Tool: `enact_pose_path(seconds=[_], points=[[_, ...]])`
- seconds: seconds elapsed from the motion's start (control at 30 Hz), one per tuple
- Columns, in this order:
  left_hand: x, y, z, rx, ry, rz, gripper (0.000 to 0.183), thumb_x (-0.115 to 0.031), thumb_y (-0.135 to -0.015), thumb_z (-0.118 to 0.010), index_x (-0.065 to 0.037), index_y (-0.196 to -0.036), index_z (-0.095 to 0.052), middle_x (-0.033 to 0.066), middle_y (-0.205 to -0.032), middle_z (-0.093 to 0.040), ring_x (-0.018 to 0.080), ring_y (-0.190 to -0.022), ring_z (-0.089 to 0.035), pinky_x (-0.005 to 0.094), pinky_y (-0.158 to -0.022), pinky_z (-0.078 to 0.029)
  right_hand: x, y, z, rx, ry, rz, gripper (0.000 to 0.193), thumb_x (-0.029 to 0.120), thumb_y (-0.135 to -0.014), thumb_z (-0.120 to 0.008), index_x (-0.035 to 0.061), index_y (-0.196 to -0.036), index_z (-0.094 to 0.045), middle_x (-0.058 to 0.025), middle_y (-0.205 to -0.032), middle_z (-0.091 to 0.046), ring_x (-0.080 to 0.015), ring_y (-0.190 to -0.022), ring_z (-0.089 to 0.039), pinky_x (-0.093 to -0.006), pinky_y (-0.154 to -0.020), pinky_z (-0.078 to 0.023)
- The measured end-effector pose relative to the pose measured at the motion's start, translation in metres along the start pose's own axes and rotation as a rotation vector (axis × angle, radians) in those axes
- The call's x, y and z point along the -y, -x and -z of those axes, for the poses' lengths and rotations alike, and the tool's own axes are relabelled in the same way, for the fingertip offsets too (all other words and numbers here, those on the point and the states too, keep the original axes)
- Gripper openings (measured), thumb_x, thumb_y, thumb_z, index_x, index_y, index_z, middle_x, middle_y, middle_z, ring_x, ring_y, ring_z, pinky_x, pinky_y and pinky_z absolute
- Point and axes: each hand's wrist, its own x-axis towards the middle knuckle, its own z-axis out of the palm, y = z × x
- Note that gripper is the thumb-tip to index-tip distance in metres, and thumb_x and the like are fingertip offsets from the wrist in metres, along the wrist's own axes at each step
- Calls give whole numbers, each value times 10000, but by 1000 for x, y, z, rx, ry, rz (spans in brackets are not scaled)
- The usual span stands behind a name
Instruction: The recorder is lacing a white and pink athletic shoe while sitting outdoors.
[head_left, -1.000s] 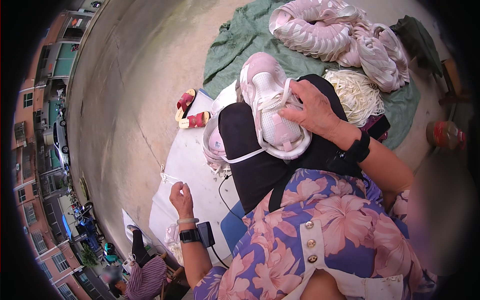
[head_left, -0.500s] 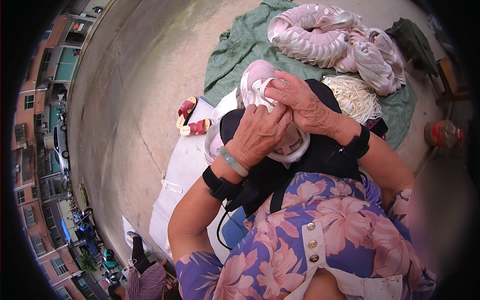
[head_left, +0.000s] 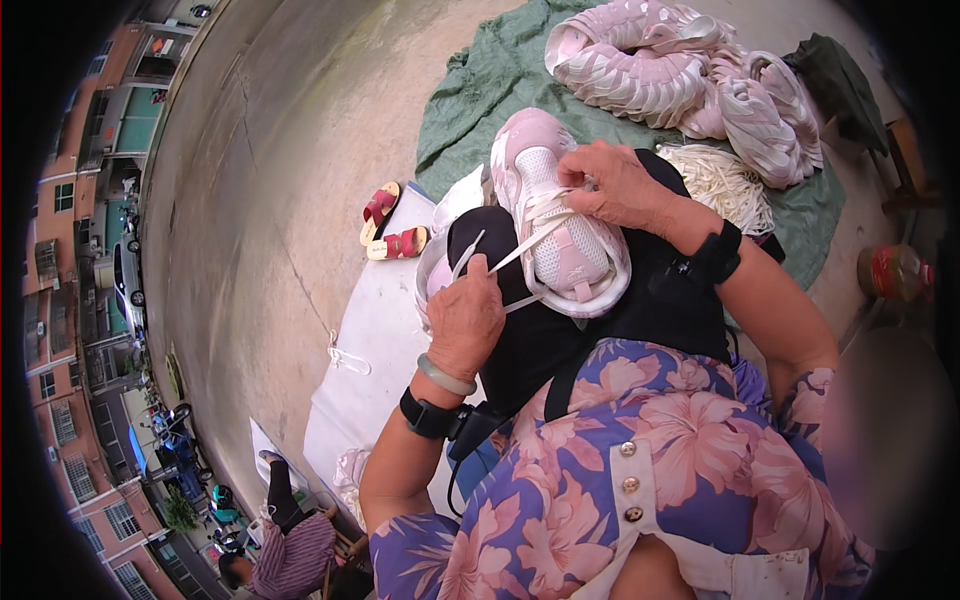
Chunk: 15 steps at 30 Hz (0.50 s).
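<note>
A pink and white sneaker (head_left: 560, 235) lies on my black-clad lap, toe pointing away from me. My right hand (head_left: 618, 185) rests on its upper and pinches the white shoelace (head_left: 520, 252) near the eyelets. To the left of the shoe, my left hand (head_left: 466, 318) is closed on the lace's free end and holds it taut. A second pink shoe (head_left: 432, 280) sits partly hidden beneath my left hand, at the edge of my lap.
A pile of pink sneakers (head_left: 690, 75) and a bundle of white laces (head_left: 725, 180) lie on a green cloth (head_left: 480, 90). Red sandals (head_left: 392, 228) sit by a white sheet (head_left: 375, 340) on the concrete floor. Another person (head_left: 290, 545) sits at lower left. A jar (head_left: 890, 272) stands at right.
My left hand rose from the white sheet onto the shoe, then drew back to the left with the lace end. My right hand has stayed on the shoe.
</note>
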Motion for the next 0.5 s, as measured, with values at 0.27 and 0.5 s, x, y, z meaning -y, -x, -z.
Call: enact_pose_path(seconds=[0.27, 0.5], points=[[-12, 9, 0, -104, 213, -72, 442, -191, -814, -624, -20, -1199, -489, 151, -633, -594, 321, -582, -608, 392, -524, -468, -9, -10, 0, 58, -203, -51, 213, 238, -673, -616, 56, -768, -558, -81, -746, -597, -258, -709, -570, -363, -668, -430], [-30, -25, -7, -20, 313, -59, 614, -244, -756, -689, -46, -1283, -442, 149, -671, -603, 314, -622, -623, 375, -546, -477, -19, -12, 4, 182, -183, -8, 215, 251, -746, -609, 46, -777, -552, -100, -734, -577, -225, -704, -554, -359, -647, -426]])
